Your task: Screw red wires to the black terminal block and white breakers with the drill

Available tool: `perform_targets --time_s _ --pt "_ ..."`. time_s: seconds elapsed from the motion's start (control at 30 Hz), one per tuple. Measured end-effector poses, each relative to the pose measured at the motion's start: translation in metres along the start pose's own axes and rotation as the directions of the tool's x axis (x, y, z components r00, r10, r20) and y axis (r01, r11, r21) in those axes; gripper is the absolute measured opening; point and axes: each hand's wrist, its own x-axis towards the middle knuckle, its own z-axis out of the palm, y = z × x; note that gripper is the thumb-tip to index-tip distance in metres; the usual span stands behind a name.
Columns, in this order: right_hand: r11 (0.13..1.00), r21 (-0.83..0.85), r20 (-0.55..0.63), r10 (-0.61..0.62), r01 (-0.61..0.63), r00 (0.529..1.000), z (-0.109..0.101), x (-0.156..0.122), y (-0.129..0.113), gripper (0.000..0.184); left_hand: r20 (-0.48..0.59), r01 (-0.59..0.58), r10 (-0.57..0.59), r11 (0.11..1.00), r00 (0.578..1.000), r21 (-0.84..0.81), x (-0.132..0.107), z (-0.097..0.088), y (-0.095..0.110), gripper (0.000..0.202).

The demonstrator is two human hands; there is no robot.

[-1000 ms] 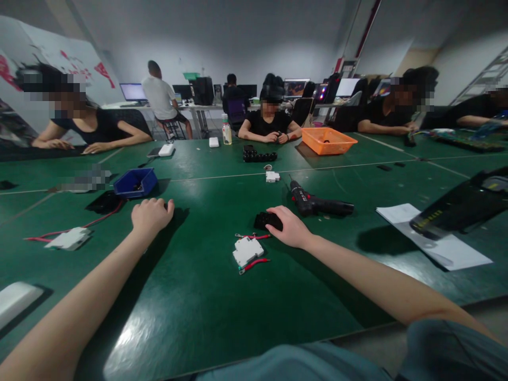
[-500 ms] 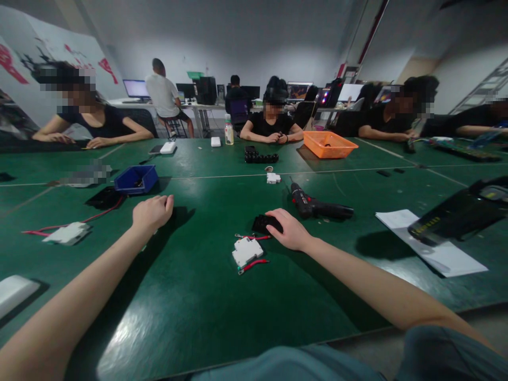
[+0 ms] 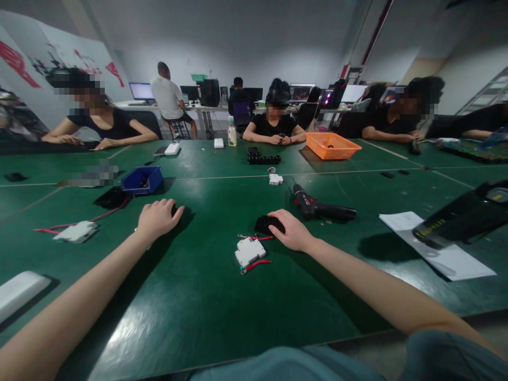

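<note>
My right hand [image 3: 292, 230] is closed round the right end of a black plastic block [image 3: 263, 224], which rests on the green table. Just in front of that block lies a white circuit breaker [image 3: 249, 251] with short red wires ending in metal lugs. My left hand [image 3: 159, 219] is curled above the table on the left, palm down. A small dark thing shows between its thumb and fingers, too hidden to name. Behind my left hand stands a blue bin [image 3: 142, 181] with small parts in it. Beyond my right hand lies a black cordless drill [image 3: 320, 205].
Another breaker [image 3: 76, 232] with red wire lies left, near a black tray [image 3: 110, 198]. White paper [image 3: 452, 254] and a dark jug-like container [image 3: 456, 217] are at right. An orange basket [image 3: 332, 147] stands farther back. Several people sit around the table.
My left hand has shifted slightly right and turned, with the dark thing now showing at its thumb. The right hand stays on the black block. The whole view has shifted a little.
</note>
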Motion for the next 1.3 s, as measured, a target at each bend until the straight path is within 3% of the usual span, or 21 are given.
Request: perform_targets --time_s 0.37,1.0,1.13,1.3 --pt "0.999 -0.007 -0.026 -0.033 0.033 0.999 0.003 0.0 0.004 0.032 -0.036 -0.034 0.036 0.998 0.999 0.047 -0.003 0.004 -0.001 0.044" --pt "1.0 0.002 -0.016 -0.02 0.02 1.0 0.002 0.0 0.002 0.031 -0.114 -0.034 0.038 0.999 0.993 0.034 -0.007 0.006 0.0 0.042" --pt "1.0 -0.001 -0.01 -0.017 0.017 1.0 0.002 0.0 0.002 0.031 -0.115 -0.049 0.047 0.999 0.992 -0.011 -0.004 -0.003 -0.002 0.043" --pt "1.0 -0.006 -0.006 -0.023 0.023 1.0 0.002 0.001 0.003 0.032 -0.132 -0.059 0.042 0.99 0.99 -0.129 0.001 -0.03 -0.02 0.039"
